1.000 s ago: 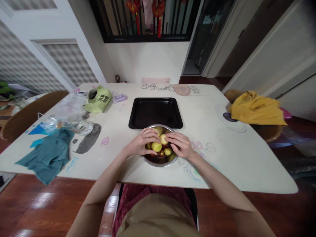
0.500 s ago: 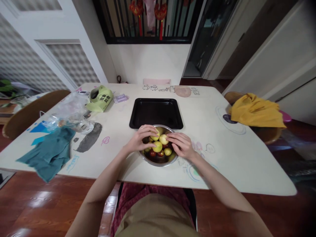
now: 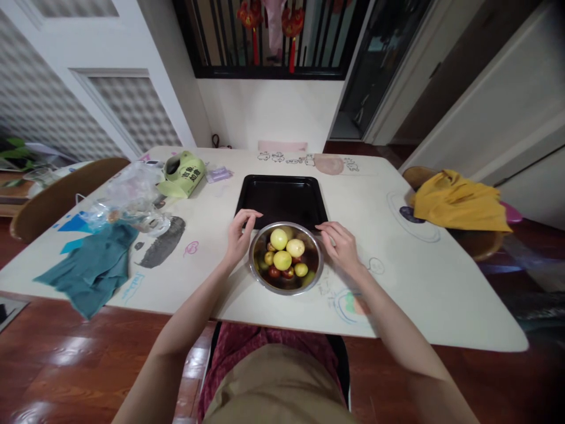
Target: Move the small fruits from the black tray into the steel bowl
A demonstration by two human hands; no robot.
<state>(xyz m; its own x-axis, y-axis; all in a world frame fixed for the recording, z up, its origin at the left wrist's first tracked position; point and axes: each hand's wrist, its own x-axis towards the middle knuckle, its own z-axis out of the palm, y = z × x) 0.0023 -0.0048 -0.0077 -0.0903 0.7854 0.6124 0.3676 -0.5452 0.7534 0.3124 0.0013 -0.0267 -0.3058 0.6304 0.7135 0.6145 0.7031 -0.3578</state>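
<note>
A shiny metal bowl (image 3: 253, 274) stands near the table's front edge. Inside it lie yellow-green round fruits (image 3: 282, 259), a paler one (image 3: 295, 248) and several small dark red fruits (image 3: 274, 271). Just left of the bowl's rim is my left hand (image 3: 239, 235), its fingers slightly bent and apart, holding nothing, close to the front left corner of the black baking tray (image 3: 280, 197). My right hand (image 3: 341, 242) hovers at the bowl's right rim, fingers loosely stretched towards the tray's front right corner and empty; whether the fingertips touch the tray is unclear.
On the left of the white table (image 3: 212, 247) lie a teal cloth (image 3: 90, 268), a clear plastic bag (image 3: 132, 185), a light green visor-like item (image 3: 184, 174) and a small purple packet (image 3: 218, 175). A yellow cloth (image 3: 459, 201) hangs over a chair at the right.
Both hands have let go of the fruits and come out of the bowl, moving apart to either side of its rim. The fruits stay in the bowl.
</note>
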